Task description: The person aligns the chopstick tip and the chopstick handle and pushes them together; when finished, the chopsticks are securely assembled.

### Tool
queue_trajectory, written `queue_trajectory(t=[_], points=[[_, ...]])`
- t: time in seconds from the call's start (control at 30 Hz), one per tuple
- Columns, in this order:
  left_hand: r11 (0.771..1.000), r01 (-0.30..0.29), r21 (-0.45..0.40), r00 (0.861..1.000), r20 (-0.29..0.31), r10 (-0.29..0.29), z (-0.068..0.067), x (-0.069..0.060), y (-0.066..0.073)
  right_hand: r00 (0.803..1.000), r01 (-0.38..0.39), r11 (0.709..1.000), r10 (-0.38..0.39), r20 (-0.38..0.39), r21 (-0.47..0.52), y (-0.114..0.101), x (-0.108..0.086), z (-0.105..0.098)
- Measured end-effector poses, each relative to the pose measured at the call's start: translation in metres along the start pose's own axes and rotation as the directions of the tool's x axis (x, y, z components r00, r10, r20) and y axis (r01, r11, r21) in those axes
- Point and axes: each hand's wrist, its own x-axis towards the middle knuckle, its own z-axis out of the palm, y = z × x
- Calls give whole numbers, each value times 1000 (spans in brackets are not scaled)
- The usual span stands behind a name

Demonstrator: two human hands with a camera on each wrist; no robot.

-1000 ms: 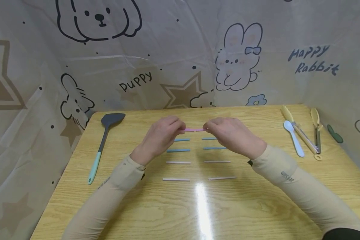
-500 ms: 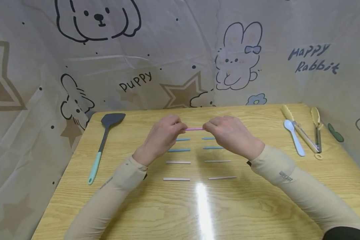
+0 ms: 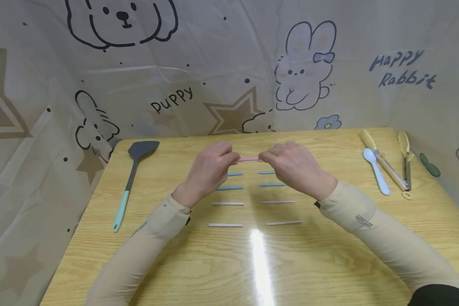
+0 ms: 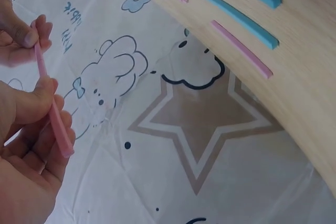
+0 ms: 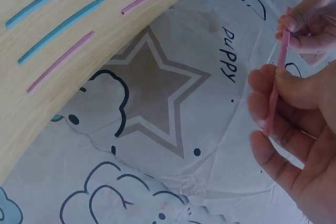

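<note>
A pink stick [image 3: 249, 159] is held level above the far part of the table, one hand at each end. My left hand [image 3: 210, 170] pinches its left part between thumb and fingers; in the left wrist view the thicker end of the stick [image 4: 62, 135] pokes out past the fingers. My right hand [image 3: 298, 170] pinches the other part, its thumb on the stick [image 5: 273, 103] in the right wrist view. Below the hands lie blue sticks [image 3: 230, 187] in two columns. Both wrist views also show pink sticks [image 4: 241, 49] on the table, hidden by the hands in the head view.
Pale sticks [image 3: 225, 225] continue both columns nearer the front. A spatula [image 3: 131, 178] with a mint handle lies at the left. At the right are a light blue spoon [image 3: 376, 172] and two tongs [image 3: 386, 163] [image 3: 404, 161]. A printed cloth [image 3: 222, 63] hangs behind the table.
My left hand has shifted slightly right, so a little less of the pink stick shows between the hands. The whole head view has moved slightly. Both hands keep their pinch.
</note>
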Motion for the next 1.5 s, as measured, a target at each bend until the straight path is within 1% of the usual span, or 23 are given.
queue_trajectory(t=[0.13, 0.2, 0.43, 0.53, 0.63, 0.7, 0.8, 0.9, 1.03, 1.07, 1.1, 1.13, 1.17, 1.2, 1.23, 1.3, 1.37, 1.43, 1.5], points=[[1000, -1, -27, 999, -43, 0, 2, 0, 0, 998, 13, 1000, -13, -62, 13, 1, 3, 0], [999, -2, -35, 998, -58, 0, 3, 0, 0, 996, 24, 999, -22, -81, 25, 2, 4, 1], [999, -43, -22, 993, -112, 40, 5, 1, 2, 996, 36, 994, -26, -89, 108, 2, 1, 3], [999, -46, -16, 993, -110, 44, 5, 1, 2, 996, 39, 992, -29, -88, 116, 3, 1, 3], [1000, -27, 9, 997, -74, 28, 1, 0, 1, 997, 43, 992, -34, -75, 118, 4, 3, 4], [999, -10, 38, 999, -32, 11, -3, -1, 1, 997, 47, 993, -41, -58, 107, 6, 6, 5], [996, 31, 83, 999, 31, -34, -9, 1, 3, 998, 45, 996, -43, -37, 72, 9, 10, 6], [990, 75, 116, 993, 83, -84, -12, 3, 5, 999, 51, 998, -50, -18, 43, 11, 13, 5], [982, 88, 165, 984, 138, -111, -13, 2, 7, 998, 65, 996, -65, -9, 69, 11, 16, 4], [981, 90, 171, 981, 155, -117, -12, 1, 7, 998, 68, 994, -67, -15, 80, 11, 16, 4], [979, 104, 176, 975, 176, -135, -12, 0, 6, 997, 68, 994, -66, -25, 85, 12, 17, 4], [976, 124, 179, 968, 196, -159, -12, -2, 5, 997, 66, 994, -63, -38, 90, 12, 18, 4], [972, 155, 174, 957, 216, -192, -12, -4, 2, 997, 63, 994, -58, -53, 93, 13, 19, 5], [966, 196, 169, 943, 237, -233, -12, -6, 0, 997, 58, 994, -53, -64, 94, 13, 19, 5], [956, 243, 165, 924, 260, -280, -13, -9, -4, 997, 50, 994, -43, -71, 96, 14, 19, 5], [924, 345, 163, 874, 304, -379, -13, -15, -15, 997, 33, 995, -26, -72, 98, 17, 17, 6], [884, 441, 153, 821, 329, -466, -14, -23, -28, 999, 12, 995, -7, -49, 102, 20, 14, 8], [840, 520, 155, 764, 357, -538, -16, -31, -40, 1000, -7, 995, 8, -12, 101, 23, 11, 10], [798, 581, 158, 709, 384, -592, -18, -40, -50, 1000, -21, 994, 19, 17, 104, 24, 8, 14]])
